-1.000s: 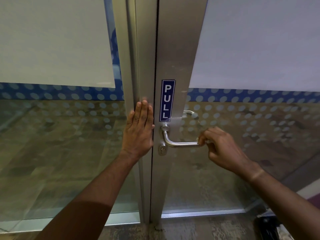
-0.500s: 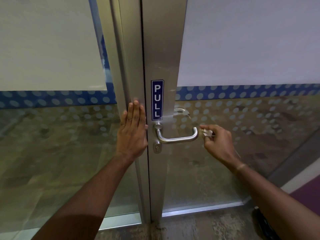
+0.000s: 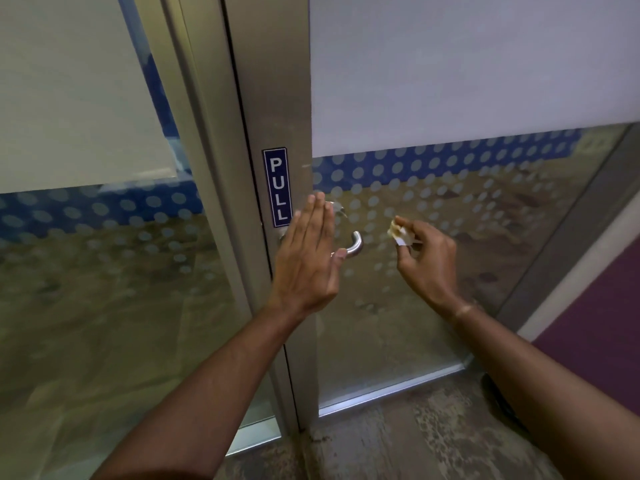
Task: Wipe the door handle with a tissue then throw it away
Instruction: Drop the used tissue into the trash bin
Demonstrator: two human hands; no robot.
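Observation:
The metal lever door handle point(image 3: 355, 244) sticks out from the steel door stile point(image 3: 277, 109); only its curved right end shows. My left hand point(image 3: 310, 258) is flat with fingers together, held in front of the handle and hiding most of it. My right hand point(image 3: 427, 263) is to the right of the handle, clear of it, pinching a small crumpled white tissue point(image 3: 398, 232) between thumb and fingertips.
A blue PULL sign point(image 3: 276, 187) is on the stile above the handle. Glass panels with a dotted blue band point(image 3: 450, 161) flank the stile. A worn floor point(image 3: 415, 438) lies below, and a purple surface point(image 3: 595, 327) is at the right.
My right hand has come off the handle's end and drawn back to the right with the tissue. My left hand has left the door frame and moved right, in front of the handle.

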